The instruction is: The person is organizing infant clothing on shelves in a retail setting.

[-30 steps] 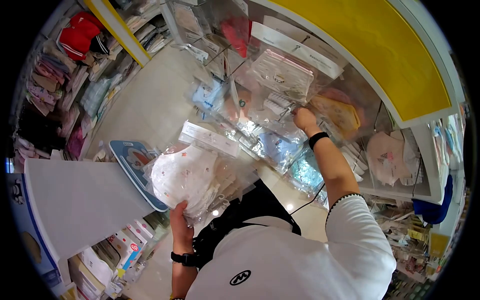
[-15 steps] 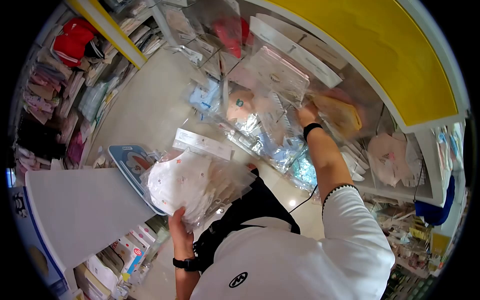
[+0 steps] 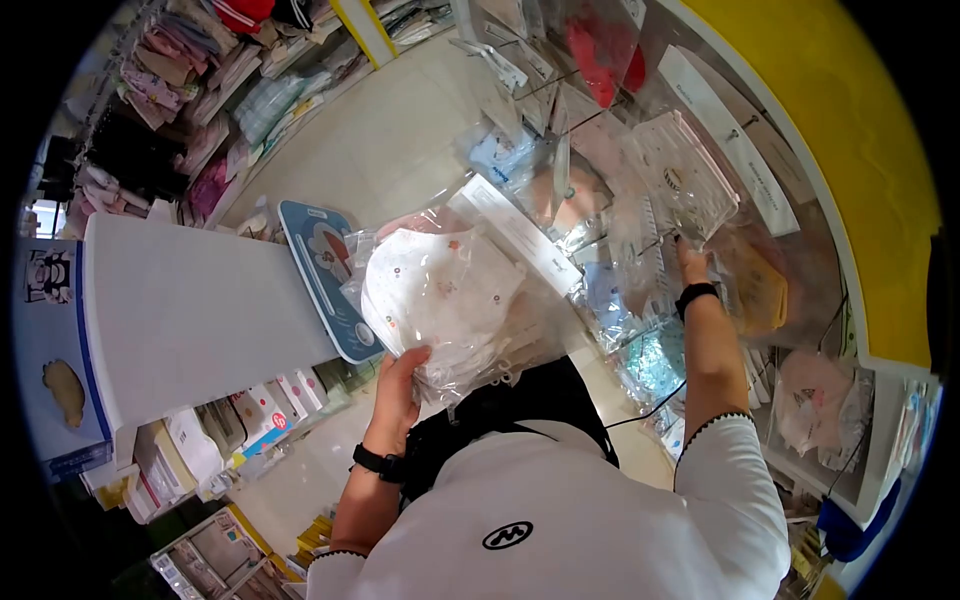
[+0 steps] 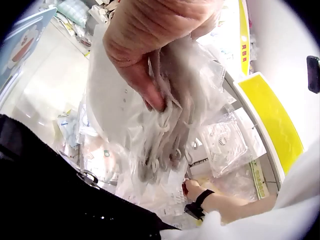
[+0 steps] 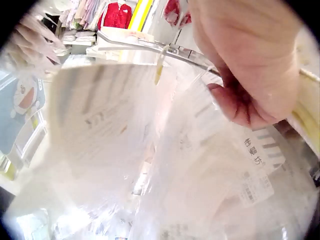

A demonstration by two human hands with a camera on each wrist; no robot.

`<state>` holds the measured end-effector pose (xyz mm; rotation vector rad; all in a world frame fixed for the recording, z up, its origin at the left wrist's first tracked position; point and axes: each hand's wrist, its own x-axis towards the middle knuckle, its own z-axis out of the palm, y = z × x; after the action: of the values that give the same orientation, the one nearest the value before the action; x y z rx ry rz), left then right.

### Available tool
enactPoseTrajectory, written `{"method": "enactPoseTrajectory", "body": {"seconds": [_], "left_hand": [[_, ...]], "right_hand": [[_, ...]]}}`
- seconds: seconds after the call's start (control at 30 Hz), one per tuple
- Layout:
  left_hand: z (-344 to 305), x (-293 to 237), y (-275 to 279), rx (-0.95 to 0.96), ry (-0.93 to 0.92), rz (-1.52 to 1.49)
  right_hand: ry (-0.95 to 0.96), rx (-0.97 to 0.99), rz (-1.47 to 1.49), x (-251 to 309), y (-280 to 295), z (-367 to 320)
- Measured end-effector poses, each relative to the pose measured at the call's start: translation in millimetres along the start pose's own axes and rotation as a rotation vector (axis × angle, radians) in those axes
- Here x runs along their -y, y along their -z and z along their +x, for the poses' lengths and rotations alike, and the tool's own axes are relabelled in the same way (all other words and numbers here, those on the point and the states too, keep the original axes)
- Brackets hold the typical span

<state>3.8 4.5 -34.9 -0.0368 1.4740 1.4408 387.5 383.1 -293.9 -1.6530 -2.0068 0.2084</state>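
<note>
Left hand pinches a stack of bagged white clothes by one edge above the floor; right hand, fingers curled, pinches a hanging clear bag beside the metal rod; slippery wrapping could make the stack slide out.

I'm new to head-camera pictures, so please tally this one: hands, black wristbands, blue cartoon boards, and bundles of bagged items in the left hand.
Hands: 2 (left hand, right hand)
Black wristbands: 2
Blue cartoon board: 1
Bundle of bagged items: 1 (single bags overlap too much to count)
Total: 6
</note>
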Motion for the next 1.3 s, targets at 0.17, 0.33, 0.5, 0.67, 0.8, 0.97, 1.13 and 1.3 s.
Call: {"method": "enactPoseTrajectory", "body": {"seconds": [0.17, 0.33, 0.5, 0.67, 0.8, 0.97, 1.13, 1.3], "left_hand": [[6.7, -8.8, 11.6, 0.080, -0.033, 0.065], [4.1, -18.7, 23.5, 0.176, -0.030, 0.134], [2.4, -22.3, 47.5, 0.316, -0.058, 0.233], [6.8, -21.7, 68.4, 0.373, 0.043, 0.237], [-1.6, -23.0, 64.1, 0.484, 0.069, 0.223], [-34.9, -16.9, 49.0, 0.605, -0.010, 0.353], [-62.8, -5.9, 51.4, 0.590, -0.084, 0.381], [-89.6, 11.4, 62.9, 0.529, -0.164, 0.353]], "right_hand": [[-0.344, 0.330, -0.123, 84.4, 77.3, -16.7], [-0.119, 0.058, 0.082, 119.9, 125.2, -53.1], [-0.109, 0.186, 0.510, 176.9, 149.1, -116.8], [-0.681, 0.847, 1.252, 244.9, 162.8, -192.5], [-0.781, 0.611, 1.629, 253.6, 174.8, -233.5], [-0.726, 0.430, 1.729, 249.5, 194.2, -260.1], [-0.519, 0.490, 1.947, 244.8, 208.7, -270.0], [-0.464, 0.512, 1.788, 256.5, 243.1, -270.3]]}}
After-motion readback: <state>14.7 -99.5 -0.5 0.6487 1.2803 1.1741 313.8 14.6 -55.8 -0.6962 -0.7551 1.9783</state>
